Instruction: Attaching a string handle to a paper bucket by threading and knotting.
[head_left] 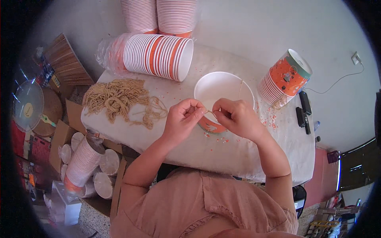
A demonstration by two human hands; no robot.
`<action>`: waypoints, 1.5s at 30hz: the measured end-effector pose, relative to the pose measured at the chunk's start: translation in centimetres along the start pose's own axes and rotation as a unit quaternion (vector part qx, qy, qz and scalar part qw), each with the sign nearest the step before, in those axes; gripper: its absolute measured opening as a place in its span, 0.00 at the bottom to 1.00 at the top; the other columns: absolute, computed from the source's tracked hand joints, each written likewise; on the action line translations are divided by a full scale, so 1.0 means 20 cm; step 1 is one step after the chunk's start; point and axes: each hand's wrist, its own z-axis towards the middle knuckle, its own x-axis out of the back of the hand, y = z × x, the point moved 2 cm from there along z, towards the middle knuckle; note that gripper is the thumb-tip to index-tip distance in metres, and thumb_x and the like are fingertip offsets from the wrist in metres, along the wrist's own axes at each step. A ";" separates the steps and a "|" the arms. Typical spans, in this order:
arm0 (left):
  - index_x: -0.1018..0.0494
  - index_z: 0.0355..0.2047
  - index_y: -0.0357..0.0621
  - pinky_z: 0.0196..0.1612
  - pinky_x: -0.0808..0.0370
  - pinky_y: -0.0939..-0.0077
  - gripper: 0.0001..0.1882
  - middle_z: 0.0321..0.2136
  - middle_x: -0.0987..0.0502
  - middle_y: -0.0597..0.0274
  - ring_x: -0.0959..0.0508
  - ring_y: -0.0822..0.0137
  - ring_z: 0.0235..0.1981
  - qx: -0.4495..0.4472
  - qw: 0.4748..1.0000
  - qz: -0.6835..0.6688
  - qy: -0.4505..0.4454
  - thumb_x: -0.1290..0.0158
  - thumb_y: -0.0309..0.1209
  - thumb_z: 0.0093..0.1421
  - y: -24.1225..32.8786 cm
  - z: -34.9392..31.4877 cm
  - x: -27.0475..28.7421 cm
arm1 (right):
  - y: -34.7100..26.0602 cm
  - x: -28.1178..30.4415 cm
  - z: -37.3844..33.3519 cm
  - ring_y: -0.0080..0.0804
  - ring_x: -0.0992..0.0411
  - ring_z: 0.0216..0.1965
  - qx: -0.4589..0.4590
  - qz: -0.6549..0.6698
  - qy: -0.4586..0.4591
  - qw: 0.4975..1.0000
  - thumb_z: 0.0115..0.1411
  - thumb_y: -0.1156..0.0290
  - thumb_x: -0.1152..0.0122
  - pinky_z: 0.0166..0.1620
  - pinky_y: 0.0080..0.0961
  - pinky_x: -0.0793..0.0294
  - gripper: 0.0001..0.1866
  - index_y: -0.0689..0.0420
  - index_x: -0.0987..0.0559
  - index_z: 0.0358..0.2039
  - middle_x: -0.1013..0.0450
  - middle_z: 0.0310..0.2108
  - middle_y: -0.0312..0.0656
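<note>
My left hand (pixel 184 119) and my right hand (pixel 236 117) meet over the near rim of a paper bucket (pixel 212 85), white inside and orange outside. Between their fingertips runs a thin tan cord (pixel 209 112), and both hands pinch it. Another length of cord hangs over the bucket's far right rim. Part of the bucket's front is hidden behind my hands. To the left lies a loose heap of the same tan cord (pixel 115 97), with a tangled strand trailing toward my left hand.
A plastic-wrapped stack of buckets (pixel 158 55) lies behind; upright stacks (pixel 176 16) stand farther back. An upside-down stack (pixel 283 77) is at the right, beside black devices (pixel 304 103). Orange and white bits dot the table (pixel 238 156). A cardboard box (pixel 73 115) holds more stacks lower left.
</note>
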 end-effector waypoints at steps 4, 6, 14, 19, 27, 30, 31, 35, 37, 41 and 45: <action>0.27 0.33 0.41 0.25 0.41 0.88 0.04 0.21 0.33 0.78 0.38 0.85 0.22 -0.006 0.999 0.030 0.010 0.46 0.28 0.61 -0.01 0.00 0.00 | -0.01 0.01 -0.01 0.43 0.27 0.18 0.011 -0.012 -0.012 1.000 0.52 0.73 0.41 0.23 0.36 0.30 0.03 0.56 0.25 0.26 0.28 0.16 0.43; 0.27 0.32 0.40 0.25 0.41 0.88 0.04 0.21 0.33 0.79 0.38 0.86 0.22 -0.011 1.000 0.008 0.013 0.46 0.28 0.61 0.00 -0.01 0.00 | -0.01 0.00 -0.01 0.43 0.27 0.18 0.032 -0.014 -0.001 0.999 0.51 0.73 0.41 0.23 0.36 0.31 0.02 0.56 0.25 0.26 0.29 0.16 0.43; 0.28 0.30 0.39 0.21 0.42 0.86 0.04 0.16 0.36 0.77 0.40 0.85 0.18 -0.048 0.997 0.037 0.040 0.46 0.25 0.61 -0.01 0.00 0.00 | 0.01 -0.02 -0.02 0.36 0.29 0.18 0.066 -0.027 0.004 0.997 0.52 0.77 0.40 0.24 0.28 0.32 0.03 0.59 0.24 0.29 0.29 0.17 0.44; 0.28 0.30 0.39 0.22 0.41 0.86 0.03 0.15 0.37 0.77 0.40 0.85 0.18 -0.041 0.998 0.028 0.024 0.45 0.24 0.59 0.01 -0.02 0.02 | -0.02 0.03 -0.05 0.38 0.28 0.18 0.050 -0.005 0.023 0.998 0.53 0.76 0.39 0.24 0.30 0.31 0.03 0.59 0.23 0.30 0.29 0.17 0.44; 0.28 0.30 0.39 0.27 0.36 0.87 0.03 0.29 0.30 0.68 0.33 0.82 0.25 -0.104 0.991 0.047 -0.069 0.44 0.21 0.57 0.07 -0.10 0.06 | -0.07 0.09 -0.14 0.39 0.28 0.24 0.130 -0.076 -0.022 0.988 0.51 0.71 0.38 0.26 0.35 0.31 0.05 0.54 0.22 0.30 0.30 0.21 0.40; 0.28 0.30 0.38 0.28 0.35 0.87 0.03 0.29 0.30 0.68 0.33 0.82 0.25 -0.108 0.993 0.034 -0.014 0.44 0.20 0.57 0.04 -0.12 0.07 | -0.09 0.08 -0.17 0.36 0.30 0.25 0.166 -0.088 -0.011 0.982 0.51 0.71 0.38 0.28 0.34 0.32 0.06 0.54 0.21 0.31 0.31 0.22 0.37; 0.28 0.30 0.38 0.28 0.35 0.88 0.02 0.30 0.30 0.68 0.33 0.83 0.25 -0.107 0.994 0.005 0.031 0.45 0.20 0.57 0.02 -0.13 0.07 | -0.09 0.08 -0.19 0.36 0.30 0.25 0.164 -0.088 -0.011 0.982 0.51 0.71 0.38 0.28 0.34 0.32 0.06 0.54 0.21 0.31 0.31 0.22 0.37; 0.27 0.32 0.38 0.29 0.34 0.88 0.02 0.27 0.29 0.72 0.33 0.84 0.25 0.036 0.996 -0.079 -0.001 0.45 0.24 0.60 -0.02 -0.22 0.04 | -0.09 0.06 -0.22 0.32 0.30 0.28 0.203 -0.138 -0.009 0.969 0.47 0.70 0.38 0.32 0.30 0.33 0.09 0.54 0.21 0.31 0.31 0.24 0.34; 0.26 0.35 0.38 0.26 0.35 0.87 0.06 0.24 0.29 0.74 0.34 0.84 0.23 0.099 0.990 -0.082 -0.058 0.46 0.28 0.63 -0.01 -0.24 -0.01 | -0.10 0.05 -0.23 0.31 0.30 0.29 0.214 -0.147 -0.013 0.966 0.45 0.69 0.38 0.33 0.30 0.33 0.10 0.54 0.21 0.31 0.30 0.24 0.33; 0.25 0.37 0.39 0.23 0.38 0.87 0.07 0.23 0.30 0.75 0.35 0.84 0.21 0.215 0.950 -0.208 -0.089 0.47 0.31 0.64 -0.04 -0.25 -0.10 | -0.12 0.04 -0.24 0.31 0.30 0.30 0.221 -0.157 -0.018 0.962 0.43 0.69 0.38 0.35 0.29 0.33 0.11 0.54 0.21 0.30 0.29 0.25 0.33; 0.26 0.39 0.41 0.20 0.42 0.86 0.08 0.20 0.33 0.75 0.39 0.83 0.18 0.273 0.899 -0.331 -0.084 0.48 0.32 0.64 -0.08 -0.24 -0.16 | -0.13 0.03 -0.24 0.31 0.30 0.31 0.226 -0.177 -0.016 0.958 0.43 0.69 0.39 0.37 0.30 0.32 0.09 0.54 0.21 0.28 0.28 0.27 0.32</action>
